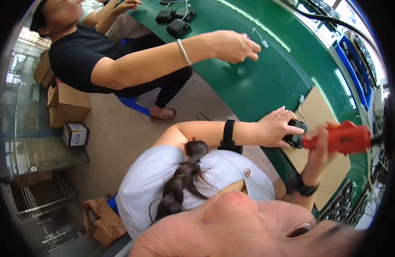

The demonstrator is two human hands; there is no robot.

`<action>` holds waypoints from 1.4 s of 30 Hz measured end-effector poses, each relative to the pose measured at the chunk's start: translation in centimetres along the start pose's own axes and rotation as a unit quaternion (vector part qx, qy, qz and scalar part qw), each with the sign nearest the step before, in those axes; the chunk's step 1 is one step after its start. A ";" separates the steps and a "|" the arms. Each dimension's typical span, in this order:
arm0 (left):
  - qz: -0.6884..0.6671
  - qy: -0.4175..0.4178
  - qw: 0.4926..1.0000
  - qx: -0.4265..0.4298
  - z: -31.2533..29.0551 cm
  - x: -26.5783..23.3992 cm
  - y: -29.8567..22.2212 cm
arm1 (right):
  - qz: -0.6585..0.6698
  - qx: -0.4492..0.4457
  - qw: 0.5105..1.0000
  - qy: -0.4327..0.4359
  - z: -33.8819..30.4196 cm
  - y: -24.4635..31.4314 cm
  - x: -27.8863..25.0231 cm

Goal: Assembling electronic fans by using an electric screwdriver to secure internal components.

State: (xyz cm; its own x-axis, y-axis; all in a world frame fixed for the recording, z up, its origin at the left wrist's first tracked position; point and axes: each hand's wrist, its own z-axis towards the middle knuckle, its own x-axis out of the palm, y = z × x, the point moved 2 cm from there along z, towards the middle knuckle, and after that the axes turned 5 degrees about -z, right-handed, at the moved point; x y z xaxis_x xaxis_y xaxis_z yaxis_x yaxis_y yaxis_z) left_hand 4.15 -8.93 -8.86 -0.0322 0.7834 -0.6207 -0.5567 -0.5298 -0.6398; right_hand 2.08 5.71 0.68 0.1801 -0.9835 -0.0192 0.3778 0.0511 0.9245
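Observation:
My left hand [278,127] grips a small black plastic device [296,127] on the cardboard sheet, its thumb and fingers on the near side and top. A white cable with a small white connector [301,99] runs out from the device. A red electric screwdriver [349,137] is in my right hand [319,150], its front end held close over the device. My fingers and the tool's blur hide the screwdriver's tip, so I cannot tell whether it touches the device.
Brown cardboard [330,171] lies on the green worktop [244,94]. To the left a co-worker's hand [236,46] reaches over it, near a small white connector [265,43]. Several black devices [178,27] lie farther off. Blue trays [353,70] and racks line the right side.

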 end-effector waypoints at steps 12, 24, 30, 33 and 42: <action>0.069 0.037 0.996 0.032 1.4 -2.1 -2.6 | -0.629 0.088 0.772 0.001 -1.1 -3.0 -9.4; -0.359 0.038 0.920 -0.154 3.1 -8.1 -4.0 | -0.408 -0.070 0.910 0.011 -3.6 0.9 -9.5; -0.614 0.067 0.786 -0.017 3.1 -5.1 -6.0 | -0.093 -0.063 0.987 0.118 -5.7 1.8 -2.5; -0.634 0.093 0.764 -0.071 2.8 -4.2 -5.8 | -0.158 -0.067 0.975 0.144 -4.9 -0.3 -2.8; -0.680 0.178 0.711 -0.030 2.6 -4.3 -5.5 | -0.244 -0.080 0.961 0.102 -5.4 -1.1 -2.8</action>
State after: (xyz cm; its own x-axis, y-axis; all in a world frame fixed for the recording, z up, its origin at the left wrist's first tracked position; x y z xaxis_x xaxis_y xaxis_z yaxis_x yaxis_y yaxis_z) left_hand 5.22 -8.60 -1.50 0.7196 0.4582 0.5217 0.1640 0.6180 -0.7689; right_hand 6.09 9.36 -2.33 0.1141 -0.8440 -0.5241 0.5937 -0.3651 0.7171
